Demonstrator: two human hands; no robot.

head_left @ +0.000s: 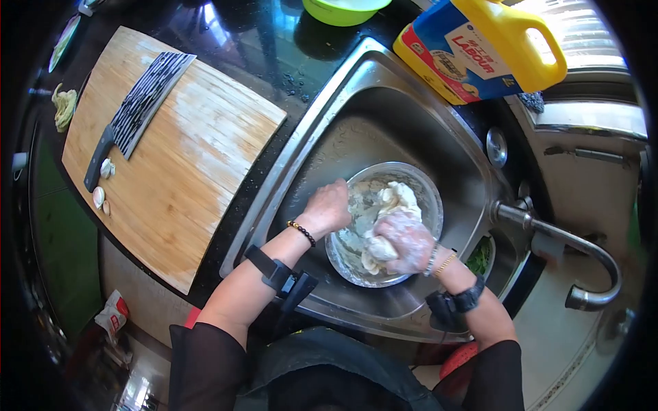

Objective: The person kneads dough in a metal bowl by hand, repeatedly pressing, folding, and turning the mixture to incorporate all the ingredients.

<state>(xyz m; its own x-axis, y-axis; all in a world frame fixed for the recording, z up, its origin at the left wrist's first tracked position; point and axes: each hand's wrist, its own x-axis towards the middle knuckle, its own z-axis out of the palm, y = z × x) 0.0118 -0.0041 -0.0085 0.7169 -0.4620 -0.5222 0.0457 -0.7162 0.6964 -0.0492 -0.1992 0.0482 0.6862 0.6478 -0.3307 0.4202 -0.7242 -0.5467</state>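
A metal bowl [340,264] rests in the sink, its inner wall smeared with flour paste. My left hand [330,205] is closed on the bowl's left rim, fingers curled over the edge. Inside the bowl lies a lump of soft white dough [401,197]. My right hand [407,241], coated in flour and slightly blurred, is closed around part of this dough, which bulges out past the fingers.
Left of the steel sink [370,109] lies a cutting board [199,178] bearing a patterned cleaver [147,99] and garlic cloves [99,197]. A yellow detergent jug [473,51] stands behind the sink. The faucet [572,236] is at right, near greens [481,255]. A green bowl [343,12] sits at the back.
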